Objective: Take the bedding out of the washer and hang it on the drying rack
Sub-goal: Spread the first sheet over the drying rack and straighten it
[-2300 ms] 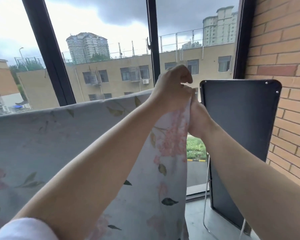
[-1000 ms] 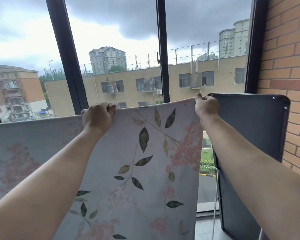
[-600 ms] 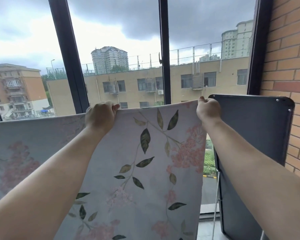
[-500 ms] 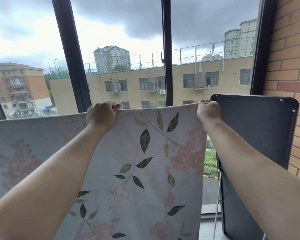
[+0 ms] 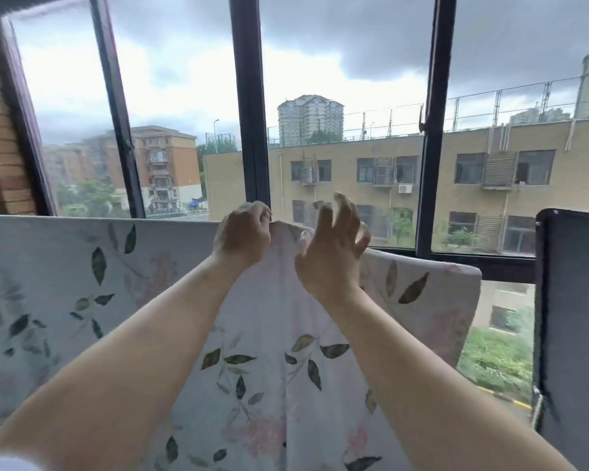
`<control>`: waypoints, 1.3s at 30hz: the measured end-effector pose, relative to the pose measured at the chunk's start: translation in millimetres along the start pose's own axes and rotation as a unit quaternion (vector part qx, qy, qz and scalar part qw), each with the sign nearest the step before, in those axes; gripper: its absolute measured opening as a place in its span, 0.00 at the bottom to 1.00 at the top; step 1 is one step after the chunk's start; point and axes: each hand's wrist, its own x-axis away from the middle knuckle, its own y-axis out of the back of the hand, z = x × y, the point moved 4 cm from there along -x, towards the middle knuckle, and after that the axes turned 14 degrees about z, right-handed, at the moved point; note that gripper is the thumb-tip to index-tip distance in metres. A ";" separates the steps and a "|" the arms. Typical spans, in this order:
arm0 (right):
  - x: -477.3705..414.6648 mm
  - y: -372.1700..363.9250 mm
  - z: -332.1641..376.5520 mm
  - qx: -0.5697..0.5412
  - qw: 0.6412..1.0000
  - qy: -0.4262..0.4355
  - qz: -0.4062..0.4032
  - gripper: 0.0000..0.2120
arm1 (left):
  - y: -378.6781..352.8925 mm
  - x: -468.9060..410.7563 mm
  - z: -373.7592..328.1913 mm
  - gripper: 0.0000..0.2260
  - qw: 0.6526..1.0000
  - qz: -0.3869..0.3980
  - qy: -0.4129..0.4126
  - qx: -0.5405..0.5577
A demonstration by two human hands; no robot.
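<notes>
Left hand (image 5: 242,234) pinching the top edge of the floral sheet (image 5: 65,283), right hand (image 5: 330,256) just beside, fingers (image 5: 344,214) spread, holding nothing, sheet draped before the window (image 5: 249,96)

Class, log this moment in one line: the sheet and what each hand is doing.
floral sheet: draped, hanging down | left hand: grips its top edge | right hand: fingers spread, holds nothing
</notes>
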 end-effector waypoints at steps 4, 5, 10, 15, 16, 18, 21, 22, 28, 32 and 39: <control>-18.7 -43.0 71.4 0.056 0.986 0.110 0.112 0.27 | 25.3 9.4 71.4 0.13 0.994 0.039 0.080 -0.071; -24.5 -51.2 79.0 0.056 0.980 0.125 0.143 0.26 | 30.0 10.2 83.7 0.13 0.993 0.041 0.077 -0.074; -42.4 -92.0 102.2 0.156 0.969 0.068 0.181 0.23 | 66.1 10.0 168.9 0.16 0.994 0.045 0.060 -0.077; -59.5 -128.3 166.3 0.157 0.979 -0.011 0.132 0.27 | 85.4 4.8 215.8 0.17 0.994 0.045 0.005 -0.098; -63.7 -141.2 183.2 0.147 0.981 0.014 0.130 0.27 | 87.3 3.8 216.5 0.17 0.994 0.057 -0.023 -0.090; -70.6 -163.7 207.2 0.134 0.984 0.027 0.115 0.27 | 95.7 1.2 231.0 0.18 0.991 0.081 -0.072 -0.076; -74.4 -180.5 219.3 0.144 0.987 -0.055 0.052 0.25 | 124.2 -8.6 305.9 0.18 0.992 0.090 -0.046 -0.080; -74.4 -184.8 224.0 0.145 0.985 -0.085 0.043 0.24 | 138.4 -10.5 340.0 0.18 0.993 0.081 -0.014 -0.083; -94.1 -245.5 317.4 0.136 0.987 0.026 0.084 0.23 | 174.7 -7.0 431.2 0.16 0.995 0.045 -0.005 -0.089; -108.7 -282.5 372.7 0.118 0.987 0.058 0.096 0.25 | 185.3 -9.9 448.7 0.19 0.993 0.067 -0.063 -0.072; -132.2 -346.4 455.3 0.123 0.986 0.056 0.098 0.27 | 245.2 -32.8 581.0 0.15 0.990 0.069 0.059 -0.110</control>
